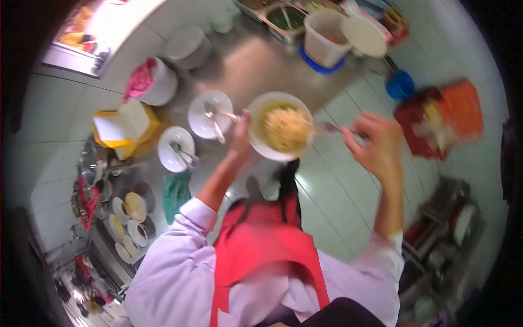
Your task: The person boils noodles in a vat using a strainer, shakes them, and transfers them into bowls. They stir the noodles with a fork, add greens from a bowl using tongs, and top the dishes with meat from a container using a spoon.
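In the head view, the left hand [239, 136] closes on the left edge of a white bowl [259, 143] at the centre of the frame, fingers against its side. Noodles [286, 128] fill the bowl, lying to the right of that grip. Right of centre, the right hand [376, 143] pinches the handle of a fork [328, 127], whose tines reach left to the noodles at the bowl's right edge, so the noodles lie between the two hands. Just left of the left hand, a smaller white bowl [202, 124] on the steel counter [248, 62] holds spoons [218, 131].
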The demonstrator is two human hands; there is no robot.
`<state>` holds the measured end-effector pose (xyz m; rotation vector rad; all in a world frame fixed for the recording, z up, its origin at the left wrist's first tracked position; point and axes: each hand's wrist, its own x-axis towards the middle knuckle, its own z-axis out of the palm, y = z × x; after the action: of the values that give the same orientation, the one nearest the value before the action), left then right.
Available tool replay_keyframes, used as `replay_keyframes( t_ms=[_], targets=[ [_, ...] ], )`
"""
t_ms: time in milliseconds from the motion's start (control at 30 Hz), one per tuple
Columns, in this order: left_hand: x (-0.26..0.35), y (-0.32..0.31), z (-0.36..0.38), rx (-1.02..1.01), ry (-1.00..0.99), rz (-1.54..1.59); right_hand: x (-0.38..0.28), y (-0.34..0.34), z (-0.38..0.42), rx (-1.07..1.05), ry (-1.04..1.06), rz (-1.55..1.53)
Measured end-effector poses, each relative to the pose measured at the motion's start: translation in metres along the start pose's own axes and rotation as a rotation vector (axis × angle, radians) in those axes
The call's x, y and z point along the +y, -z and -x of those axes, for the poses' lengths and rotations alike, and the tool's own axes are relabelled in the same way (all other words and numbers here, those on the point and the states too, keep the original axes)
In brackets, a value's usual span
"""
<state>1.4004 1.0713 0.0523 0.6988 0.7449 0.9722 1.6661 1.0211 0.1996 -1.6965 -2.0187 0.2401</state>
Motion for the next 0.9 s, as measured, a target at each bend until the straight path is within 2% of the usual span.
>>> replay_keyframes(
  t_ms=[100,133,200,233,300,400,433,500,533,600,633,733,833,867,900],
  targets=[
    [0.006,0.006,0.024,0.064,-0.055,-0.005,-0.041,-0.068,-0.009,-0.037,0.228,-0.033],
    [0.012,0.014,0.032,0.080,-0.106,-0.022,-0.051,-0.072,-0.010,-0.043,0.229,-0.029],
    [0.021,0.036,0.044,0.096,-0.145,0.017,-0.062,-0.074,-0.017,-0.229,0.074,-0.350],
    [0.031,0.048,0.053,0.112,-0.172,0.052,-0.071,-0.071,-0.018,-0.241,0.106,-0.349],
    [0.051,0.076,0.074,0.147,-0.189,0.022,-0.092,-0.059,-0.017,-0.105,0.136,-0.032],
    [0.060,0.099,0.093,0.228,-0.300,-0.162,-0.145,-0.048,-0.017,0.004,0.211,0.054],
    [0.058,0.099,0.095,0.235,-0.311,-0.161,-0.154,-0.067,-0.018,0.005,0.223,0.053],
    [0.057,0.106,0.100,0.251,-0.349,-0.190,-0.171,-0.124,-0.024,-0.025,0.422,-0.030],
    [0.059,0.111,0.104,0.257,-0.314,-0.114,-0.171,-0.130,-0.025,-0.022,0.432,-0.030],
    [0.060,0.139,0.107,0.303,-0.330,-0.084,-0.161,-0.131,-0.034,-0.273,0.165,-0.348],
    [0.065,0.146,0.116,0.344,-0.320,-0.057,-0.163,-0.124,-0.033,-0.276,0.178,-0.350],
    [0.080,0.165,0.136,0.382,-0.314,-0.087,-0.185,-0.093,-0.030,-0.097,0.245,0.027],
    [0.083,0.159,0.139,0.432,-0.279,-0.122,-0.220,-0.109,-0.030,-0.014,0.356,0.067],
    [0.078,0.160,0.133,0.402,-0.332,-0.173,-0.224,-0.122,-0.031,-0.013,0.357,0.069],
    [0.075,0.161,0.131,0.371,-0.382,-0.225,-0.223,-0.146,-0.034,-0.061,0.396,-0.080]
  ],
)
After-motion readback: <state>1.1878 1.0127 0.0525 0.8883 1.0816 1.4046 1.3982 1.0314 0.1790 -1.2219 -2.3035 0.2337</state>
